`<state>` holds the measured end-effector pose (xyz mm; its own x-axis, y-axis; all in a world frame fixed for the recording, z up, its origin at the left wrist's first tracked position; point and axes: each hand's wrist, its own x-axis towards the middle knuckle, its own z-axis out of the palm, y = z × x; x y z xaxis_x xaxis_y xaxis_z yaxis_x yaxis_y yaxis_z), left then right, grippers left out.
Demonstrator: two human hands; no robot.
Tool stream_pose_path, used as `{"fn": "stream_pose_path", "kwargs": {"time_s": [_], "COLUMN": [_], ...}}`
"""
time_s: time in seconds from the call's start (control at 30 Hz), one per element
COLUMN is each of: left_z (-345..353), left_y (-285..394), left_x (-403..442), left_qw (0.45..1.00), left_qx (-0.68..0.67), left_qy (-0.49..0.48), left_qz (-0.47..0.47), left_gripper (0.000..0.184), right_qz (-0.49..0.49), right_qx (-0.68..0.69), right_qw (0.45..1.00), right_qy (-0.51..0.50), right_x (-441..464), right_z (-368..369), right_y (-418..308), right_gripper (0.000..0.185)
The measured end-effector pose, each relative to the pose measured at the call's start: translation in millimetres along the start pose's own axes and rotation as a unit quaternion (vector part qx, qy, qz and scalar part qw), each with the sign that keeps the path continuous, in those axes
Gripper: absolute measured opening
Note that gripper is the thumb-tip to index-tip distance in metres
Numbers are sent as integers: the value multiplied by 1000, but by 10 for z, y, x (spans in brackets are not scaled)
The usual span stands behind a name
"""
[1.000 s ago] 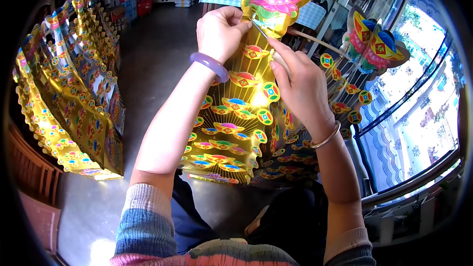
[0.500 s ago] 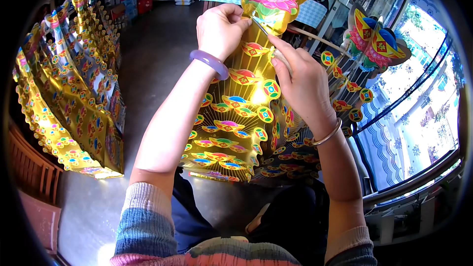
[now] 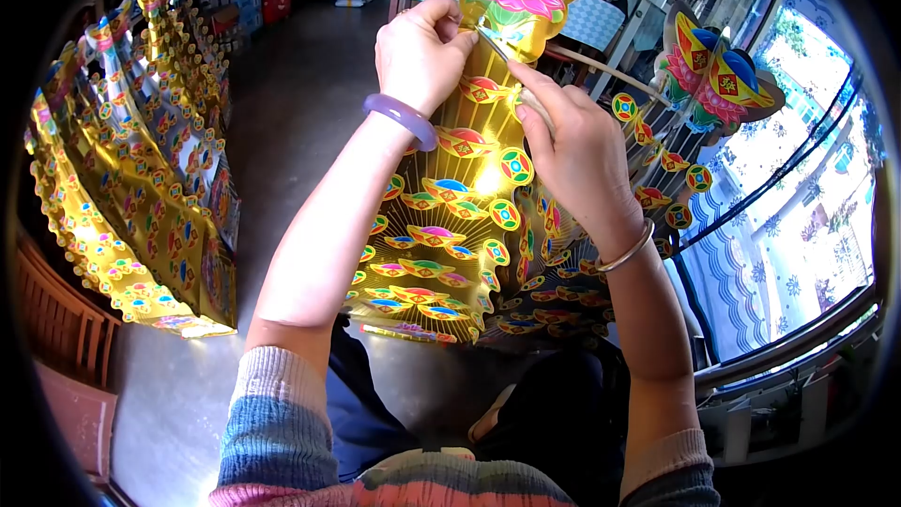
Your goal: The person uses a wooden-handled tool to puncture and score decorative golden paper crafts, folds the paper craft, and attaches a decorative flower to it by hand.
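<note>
Golden ornament [image 3: 460, 169], top beyond view

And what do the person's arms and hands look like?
Left hand and right hand wear no gloves. The left arm has a chunky purple bangle, the right a thin, shiny metal bangle. The striped knitted sleeves leave forearms bare.
</note>
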<state>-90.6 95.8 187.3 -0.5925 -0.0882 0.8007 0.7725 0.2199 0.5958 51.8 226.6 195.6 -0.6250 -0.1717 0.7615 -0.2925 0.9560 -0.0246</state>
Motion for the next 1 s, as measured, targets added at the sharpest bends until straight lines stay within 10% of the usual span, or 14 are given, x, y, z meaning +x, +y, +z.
{"fn": "stream_pose_path", "kwargs": {"time_s": [1.0], "left_z": [-35], "left_y": [19], "left_x": [-23], "left_qw": [1000], "left_qx": [-9], "left_qy": [3], "left_qz": [3], "left_gripper": [22], "right_qz": [-38], "right_qx": [-11], "right_qw": [999], "right_qy": [32], "right_x": [27], "right_z": [64], "right_y": [37], "right_gripper": [34]}}
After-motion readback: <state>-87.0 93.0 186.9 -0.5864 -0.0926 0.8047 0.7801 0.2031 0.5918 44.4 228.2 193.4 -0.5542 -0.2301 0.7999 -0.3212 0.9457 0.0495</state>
